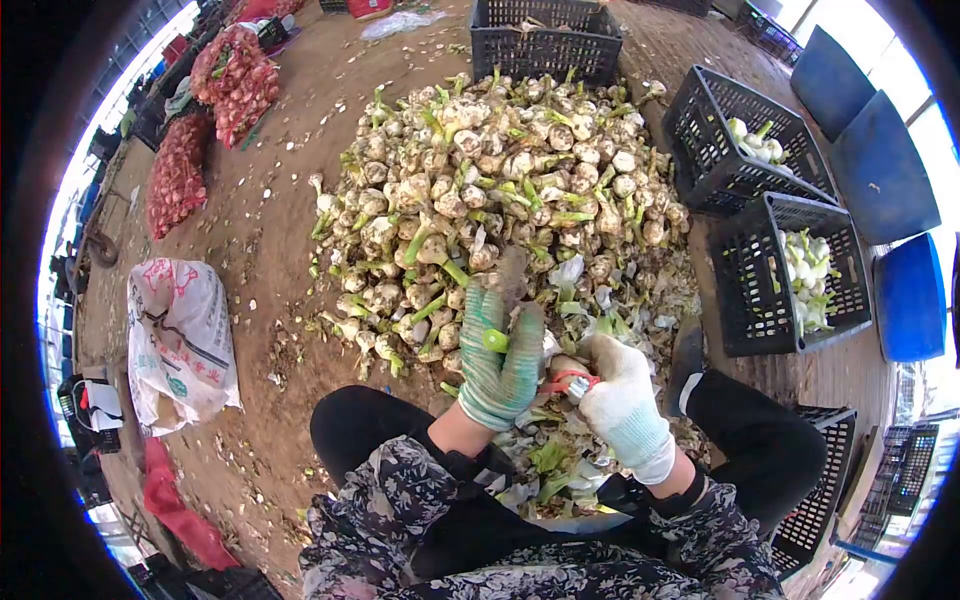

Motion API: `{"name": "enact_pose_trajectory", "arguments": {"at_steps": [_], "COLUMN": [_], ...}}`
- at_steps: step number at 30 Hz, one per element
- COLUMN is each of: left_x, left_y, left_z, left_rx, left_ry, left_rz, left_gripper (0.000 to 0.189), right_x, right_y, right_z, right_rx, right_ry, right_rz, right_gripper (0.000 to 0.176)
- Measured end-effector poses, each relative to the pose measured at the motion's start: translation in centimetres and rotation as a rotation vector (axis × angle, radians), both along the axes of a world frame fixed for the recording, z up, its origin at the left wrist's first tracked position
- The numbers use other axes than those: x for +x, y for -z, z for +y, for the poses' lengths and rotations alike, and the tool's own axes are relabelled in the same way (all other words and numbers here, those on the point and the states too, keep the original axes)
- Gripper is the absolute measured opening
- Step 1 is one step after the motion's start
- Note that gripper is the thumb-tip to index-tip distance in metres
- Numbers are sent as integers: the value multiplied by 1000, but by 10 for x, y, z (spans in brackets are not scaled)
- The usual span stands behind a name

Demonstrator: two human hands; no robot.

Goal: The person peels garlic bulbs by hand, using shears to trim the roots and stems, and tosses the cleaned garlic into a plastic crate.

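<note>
My left hand, in a green and white glove with soiled fingertips, is closed around a garlic bulb. Its round, cut green stem end points toward me, and the fingers hide most of the bulb. Close by on the right, my right hand, in a white and pale blue glove, grips a small tool with a red loop-like part and a metallic bit; its exact kind cannot be made out. Both hands are over the near edge of a large heap of garlic with short green stems. Loose peelings lie beneath them.
Black crates with peeled white garlic stand at the right, beside blue containers. Another black crate sits behind the heap. Red mesh sacks and a white woven sack are on the left. My bent legs flank the peelings.
</note>
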State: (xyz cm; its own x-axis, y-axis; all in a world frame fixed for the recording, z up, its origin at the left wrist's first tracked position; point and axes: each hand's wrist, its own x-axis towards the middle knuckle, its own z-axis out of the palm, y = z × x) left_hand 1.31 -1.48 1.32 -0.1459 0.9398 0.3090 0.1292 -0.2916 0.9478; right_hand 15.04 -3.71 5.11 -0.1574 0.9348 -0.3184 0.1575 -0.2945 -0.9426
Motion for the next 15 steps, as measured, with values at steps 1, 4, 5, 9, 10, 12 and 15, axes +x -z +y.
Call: {"name": "enact_pose_trajectory", "arguments": {"at_steps": [1,4,5,9,10,12,15], "left_x": [-1,0,3,7,1,-3,-5], "left_y": [0,1,-1,-12,-12,-14,-21], "left_z": [-1,-1,-1,3,-2,-2,-4], "left_rx": [-1,-58,-78,-134,-237,-286,-434], "left_ry": [-1,73,65,47,169,197,241], "left_rz": [0,-98,-212,-389,-567,-641,-773], "left_gripper": [41,42,42,48,44,47,50], "right_x": [-3,-2,0,21,28,38,32], "right_y": [-8,-8,1,31,34,38,10], "right_z": [1,3,3,17,16,14,9], "right_rx": [12,-84,-72,-5,-6,-82,-261], "right_ry": [33,72,95,200,198,51,68], "right_rz": [26,53,20,-5,-6,16,771], "right_gripper": [22,17,16,15,15,23,37]}}
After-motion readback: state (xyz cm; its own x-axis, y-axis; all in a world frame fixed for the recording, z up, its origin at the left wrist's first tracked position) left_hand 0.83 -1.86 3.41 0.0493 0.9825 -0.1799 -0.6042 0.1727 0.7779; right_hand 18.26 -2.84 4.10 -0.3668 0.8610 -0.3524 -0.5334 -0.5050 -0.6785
